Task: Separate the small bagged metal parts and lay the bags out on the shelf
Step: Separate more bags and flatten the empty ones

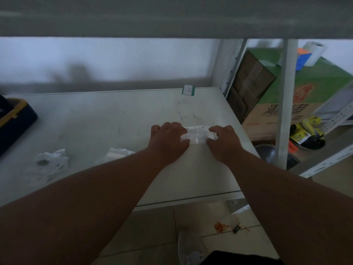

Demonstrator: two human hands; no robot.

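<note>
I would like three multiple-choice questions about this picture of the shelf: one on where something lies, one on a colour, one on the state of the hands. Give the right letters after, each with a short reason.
1. Where does the small green-edged card lie?
A. at the shelf's back edge
B. on the floor
C. under the left hand

2. What colour is the trim of the dark case at the far left?
A. red
B. yellow
C. white

3. How are the clear bags between the hands held?
A. by both hands
B. by the right hand only
C. by neither hand

Answers:
1 A: the green-edged card sits at the rear of the shelf.
2 B: the dark case has a yellow rim.
3 A: the left hand and right hand each grip an end of the clear bags.
</note>
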